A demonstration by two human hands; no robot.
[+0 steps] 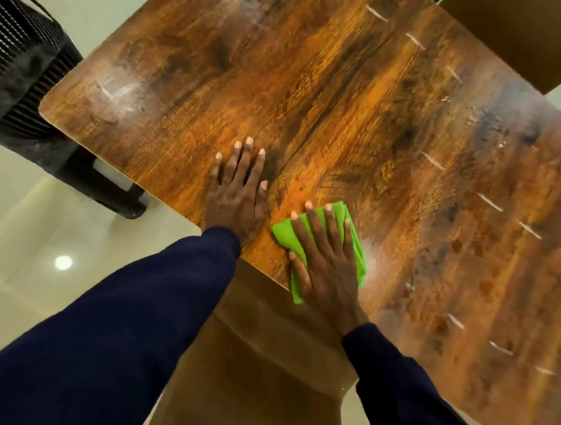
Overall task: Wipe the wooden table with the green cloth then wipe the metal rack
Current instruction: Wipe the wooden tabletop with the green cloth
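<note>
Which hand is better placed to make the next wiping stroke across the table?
Right. The right hand lies flat on the green cloth, pressing it to the wooden table near its edge. The left hand rests bare on the wood beside it, holding nothing.
</note>
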